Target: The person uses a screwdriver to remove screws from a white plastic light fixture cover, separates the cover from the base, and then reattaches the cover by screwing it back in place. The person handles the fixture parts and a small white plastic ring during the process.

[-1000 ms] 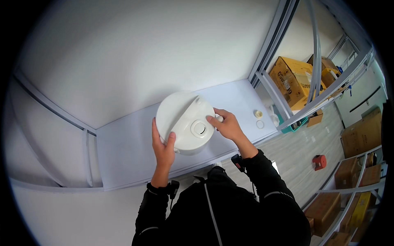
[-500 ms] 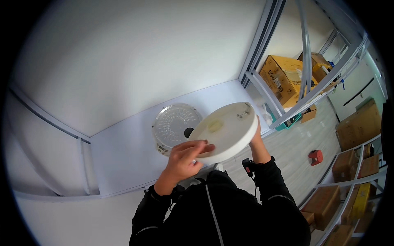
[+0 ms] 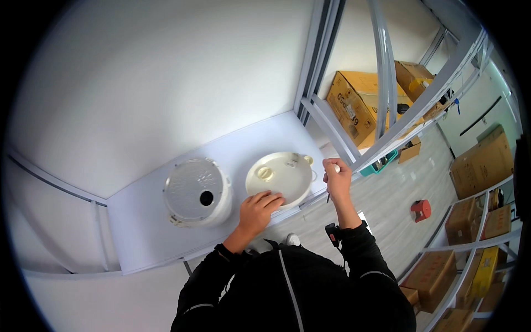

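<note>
A shallow white round cover (image 3: 290, 180) lies flat on the white tabletop, its inner side up, with a cream round knob-like piece (image 3: 264, 174) inside it. My left hand (image 3: 258, 212) rests over its near-left rim, fingers stretched out together; the thumb is hidden. Beyond the cover's right side, my right hand (image 3: 338, 176) is closed around a screwdriver (image 3: 336, 167): a pale handle end shows above the fist and a thin dark shaft points down. To the left stands a white drum-shaped housing (image 3: 221, 207) with a silvery round top and a dark round hole (image 3: 206, 198).
A metal-framed wall borders the white tabletop (image 3: 146, 221) at the back. To the right are a frame post (image 3: 318, 61), a yellow carton (image 3: 362, 105) and a teal bin (image 3: 381, 166). A red stool (image 3: 421, 209) stands on the floor near shelves of cardboard boxes (image 3: 440, 271).
The cover went from tilted in both hands to flat on the tabletop. My right hand let go of it and now grips a screwdriver. The view has shifted, showing more of the drum's side.
</note>
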A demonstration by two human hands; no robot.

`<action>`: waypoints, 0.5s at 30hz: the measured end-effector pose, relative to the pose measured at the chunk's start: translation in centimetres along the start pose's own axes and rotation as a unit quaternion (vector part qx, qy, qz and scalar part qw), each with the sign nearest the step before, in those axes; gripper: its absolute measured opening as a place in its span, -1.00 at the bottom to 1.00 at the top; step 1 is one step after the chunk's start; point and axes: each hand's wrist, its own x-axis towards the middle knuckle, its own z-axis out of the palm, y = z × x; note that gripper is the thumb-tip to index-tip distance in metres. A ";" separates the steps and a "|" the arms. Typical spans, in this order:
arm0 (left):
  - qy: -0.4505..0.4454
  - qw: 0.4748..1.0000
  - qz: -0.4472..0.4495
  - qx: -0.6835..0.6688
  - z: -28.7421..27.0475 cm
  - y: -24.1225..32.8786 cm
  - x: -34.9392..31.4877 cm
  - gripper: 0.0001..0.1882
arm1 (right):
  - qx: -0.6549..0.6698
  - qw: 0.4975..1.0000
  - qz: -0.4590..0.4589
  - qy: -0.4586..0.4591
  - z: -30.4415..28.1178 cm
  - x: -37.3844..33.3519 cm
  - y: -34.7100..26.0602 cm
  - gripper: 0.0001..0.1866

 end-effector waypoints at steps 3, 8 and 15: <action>0.016 0.998 -0.035 0.059 3.9 0.6 -1.1 -0.72 | -0.014 0.997 -0.002 -0.076 -2.3 1.1 0.6 -0.80; 0.033 0.983 -0.095 0.153 8.6 1.4 -1.7 -0.67 | -0.141 0.976 0.061 -0.157 -3.9 3.8 0.7 -0.77; 0.045 0.967 -0.151 0.200 11.1 3.0 -1.4 -0.69 | -0.405 0.875 -0.045 -0.261 -4.1 6.0 9.6 -0.68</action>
